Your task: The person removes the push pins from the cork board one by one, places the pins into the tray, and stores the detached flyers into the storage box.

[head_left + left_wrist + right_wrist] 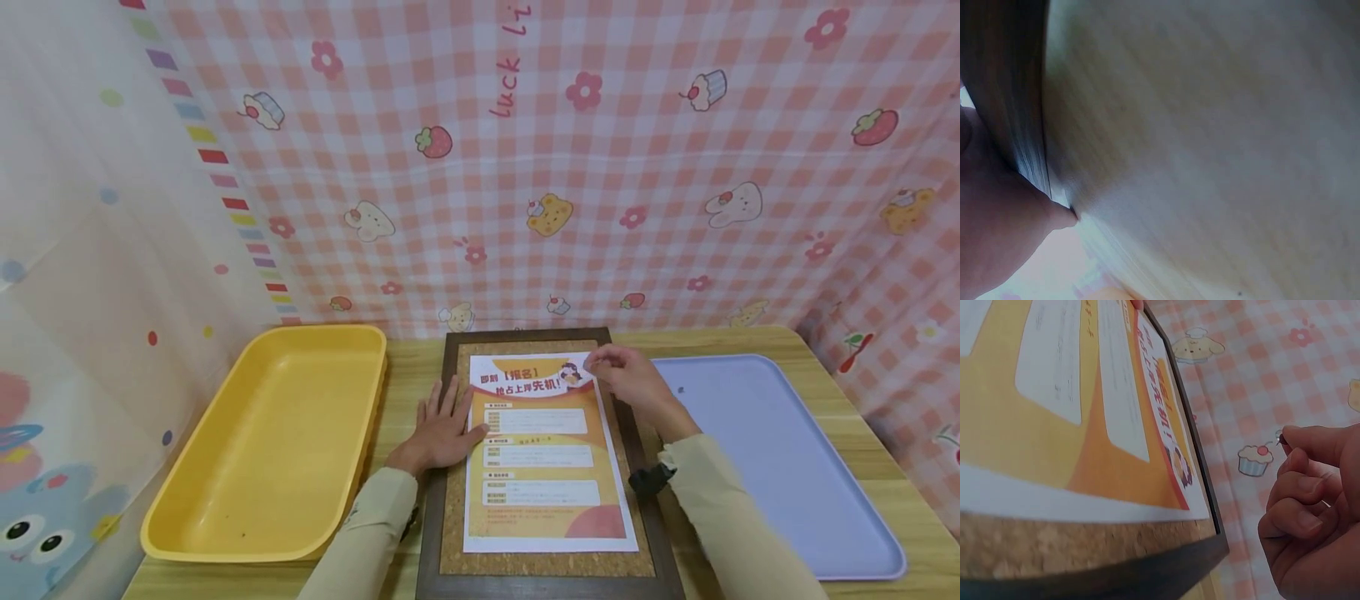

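An orange and white printed poster lies on a cork board with a dark brown frame. My left hand, fingers spread, rests on the poster's left edge and the frame. Above the poster's top right corner, my right hand pinches a small dark thumbtack between thumb and forefinger. The right wrist view shows the thumbtack's thin point facing the board, apart from the paper. In the left wrist view, only part of my left hand appears beside the frame.
A yellow tray stands left of the board, with a tiny dark speck in it. On the right lies a lavender tray, partly behind my right arm, bearing a small dark piece. A pink checked curtain hangs behind the wooden table.
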`<state>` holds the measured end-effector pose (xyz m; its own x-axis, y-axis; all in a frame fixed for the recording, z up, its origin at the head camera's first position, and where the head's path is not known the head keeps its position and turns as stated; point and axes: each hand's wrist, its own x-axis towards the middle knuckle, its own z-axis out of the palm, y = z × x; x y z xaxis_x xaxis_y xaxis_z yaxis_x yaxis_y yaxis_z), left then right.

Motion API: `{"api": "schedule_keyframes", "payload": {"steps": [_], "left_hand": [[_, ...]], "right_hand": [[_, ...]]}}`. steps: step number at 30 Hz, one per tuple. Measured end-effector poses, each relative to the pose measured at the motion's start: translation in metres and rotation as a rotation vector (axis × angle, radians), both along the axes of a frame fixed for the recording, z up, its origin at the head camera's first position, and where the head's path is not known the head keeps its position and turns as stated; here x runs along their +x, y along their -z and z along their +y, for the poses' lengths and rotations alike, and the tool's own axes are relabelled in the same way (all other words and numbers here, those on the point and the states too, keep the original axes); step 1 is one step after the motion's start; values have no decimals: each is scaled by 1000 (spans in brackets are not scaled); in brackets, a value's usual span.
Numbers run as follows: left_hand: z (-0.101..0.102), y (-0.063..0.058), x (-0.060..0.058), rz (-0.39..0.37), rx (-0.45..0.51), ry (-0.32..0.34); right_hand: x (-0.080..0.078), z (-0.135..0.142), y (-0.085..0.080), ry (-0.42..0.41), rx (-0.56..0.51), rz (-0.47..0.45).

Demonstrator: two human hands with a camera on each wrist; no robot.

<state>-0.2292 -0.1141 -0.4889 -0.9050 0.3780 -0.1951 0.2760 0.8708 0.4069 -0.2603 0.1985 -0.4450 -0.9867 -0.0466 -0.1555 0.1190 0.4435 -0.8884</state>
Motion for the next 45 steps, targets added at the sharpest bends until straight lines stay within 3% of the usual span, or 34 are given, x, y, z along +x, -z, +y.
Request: {"api": "schedule_keyframes", "payload": {"steps": [18, 27, 45], "left_hand": [[1, -1, 2, -5, -6, -5], [1, 0, 2, 5, -14, -12], [0, 0, 0, 8, -31, -7]], "right_hand": [[10, 39, 2, -4, -26, 46], [14, 58, 3, 38, -49, 46], [21, 100, 4, 119, 23, 26]]}}
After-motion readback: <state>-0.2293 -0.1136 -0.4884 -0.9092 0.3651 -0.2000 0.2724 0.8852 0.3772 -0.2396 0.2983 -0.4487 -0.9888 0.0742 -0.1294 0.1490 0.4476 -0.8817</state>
